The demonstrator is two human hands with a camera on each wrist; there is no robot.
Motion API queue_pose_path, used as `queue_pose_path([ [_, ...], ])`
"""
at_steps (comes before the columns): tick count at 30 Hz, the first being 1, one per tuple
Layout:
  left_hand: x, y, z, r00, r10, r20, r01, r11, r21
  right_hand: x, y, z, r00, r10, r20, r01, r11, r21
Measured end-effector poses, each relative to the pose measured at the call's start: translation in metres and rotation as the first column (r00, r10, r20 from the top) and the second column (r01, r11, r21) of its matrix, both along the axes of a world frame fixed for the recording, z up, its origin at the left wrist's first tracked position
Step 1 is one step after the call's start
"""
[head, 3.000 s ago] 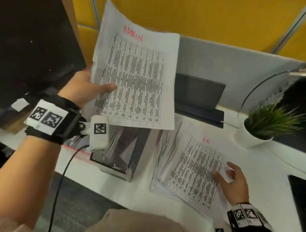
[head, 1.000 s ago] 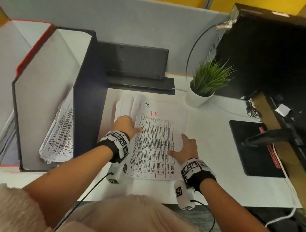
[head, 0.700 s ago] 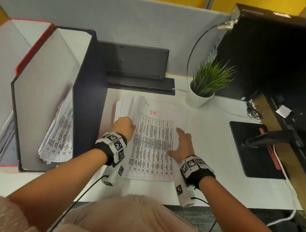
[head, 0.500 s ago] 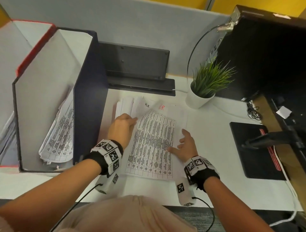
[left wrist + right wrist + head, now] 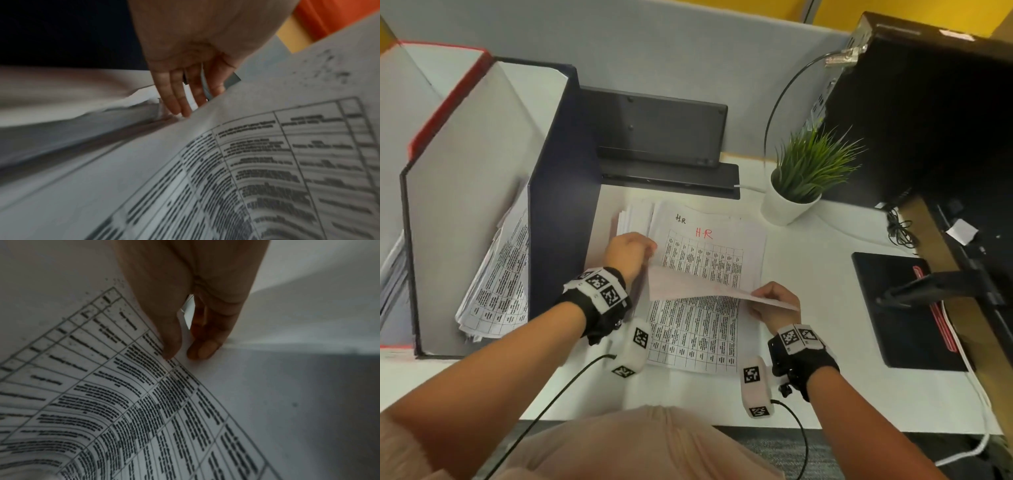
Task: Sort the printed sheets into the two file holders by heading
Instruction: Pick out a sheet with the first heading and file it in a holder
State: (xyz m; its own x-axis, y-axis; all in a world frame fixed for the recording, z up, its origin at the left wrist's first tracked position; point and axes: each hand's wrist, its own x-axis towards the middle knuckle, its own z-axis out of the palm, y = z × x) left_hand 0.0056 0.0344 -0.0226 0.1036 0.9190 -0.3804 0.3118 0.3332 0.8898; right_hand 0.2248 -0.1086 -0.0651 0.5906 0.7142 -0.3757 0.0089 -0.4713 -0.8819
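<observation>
A stack of printed sheets [image 5: 698, 329] lies on the white desk [image 5: 808, 274]; its top sheet is headed "H.R" in red. Both hands hold one printed sheet [image 5: 688, 286] just above it, tilted with its blank back towards the head view. My left hand [image 5: 631, 255] grips its left edge, and its fingers [image 5: 179, 100] reach behind the sheet [image 5: 267, 162]. My right hand [image 5: 774, 301] pinches the right edge between thumb and fingers [image 5: 203, 350], over the sheet [image 5: 123, 394]. The navy file holder [image 5: 565, 205] on the left holds several printed sheets [image 5: 496, 284]. A red file holder [image 5: 448, 99] stands beyond it.
A potted plant [image 5: 801, 178] stands at the back right of the stack. A black stand [image 5: 661, 137] leans on the grey partition behind. A black pad [image 5: 904, 308] and a monitor arm [image 5: 935, 284] lie to the right. Cables hang from both wrists.
Both hands lay flat on the top HR sheet; now they have lifted it off the stack by its side edges, baring another HR sheet. Three seconds ago the left hand held an ADMIN sheet.
</observation>
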Motion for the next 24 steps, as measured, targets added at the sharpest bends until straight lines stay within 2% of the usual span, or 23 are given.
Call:
queue_pose_path([
  [2, 0.001, 0.009, -0.002, 0.985, -0.053, -0.161, 0.050, 0.999, -0.021, -0.001, -0.001, -0.003, 1.000, 0.001, 0.027, -0.001, 1.000, -0.009],
  [4, 0.003, 0.013, -0.005, 0.913, -0.162, -0.375, 0.152, 0.987, -0.056, -0.003, -0.001, -0.005, 1.000, -0.005, 0.025, 0.005, 1.000, -0.010],
  [6, 0.006, 0.012, -0.005, 0.858, -0.196, -0.475, 0.194, 0.979, -0.055, -0.004, -0.001, -0.005, 0.999, 0.003, 0.054, -0.002, 1.000, -0.017],
  [9, 0.010, 0.007, -0.007, 0.851, -0.148, -0.504, 0.184, 0.983, 0.021, -0.005, 0.001, -0.005, 0.997, -0.006, 0.080, 0.009, 0.999, -0.038],
  [12, 0.010, 0.002, -0.009, 0.855, -0.125, -0.503, 0.197, 0.976, 0.094, -0.005, 0.004, -0.005, 0.981, 0.053, 0.186, -0.031, 0.992, -0.119],
  [15, 0.007, 0.000, -0.009, 0.846, -0.146, -0.513, 0.245, 0.961, 0.131, -0.003, 0.007, -0.007, 0.986, 0.034, 0.166, -0.008, 0.987, -0.160],
  [20, 0.003, -0.006, -0.007, 0.787, -0.207, -0.581, 0.375, 0.908, 0.184, -0.003, 0.011, -0.006, 0.991, 0.017, 0.135, 0.013, 0.976, -0.220],
  [22, 0.001, -0.012, -0.008, 0.767, -0.152, -0.623, 0.424, 0.849, 0.316, -0.003, 0.012, -0.004, 0.992, -0.022, 0.120, 0.047, 0.977, -0.209],
  [24, -0.001, -0.018, -0.008, 0.834, -0.095, -0.543, 0.398, 0.785, 0.475, -0.005, 0.012, -0.001, 0.991, -0.095, 0.093, 0.110, 0.977, -0.181],
])
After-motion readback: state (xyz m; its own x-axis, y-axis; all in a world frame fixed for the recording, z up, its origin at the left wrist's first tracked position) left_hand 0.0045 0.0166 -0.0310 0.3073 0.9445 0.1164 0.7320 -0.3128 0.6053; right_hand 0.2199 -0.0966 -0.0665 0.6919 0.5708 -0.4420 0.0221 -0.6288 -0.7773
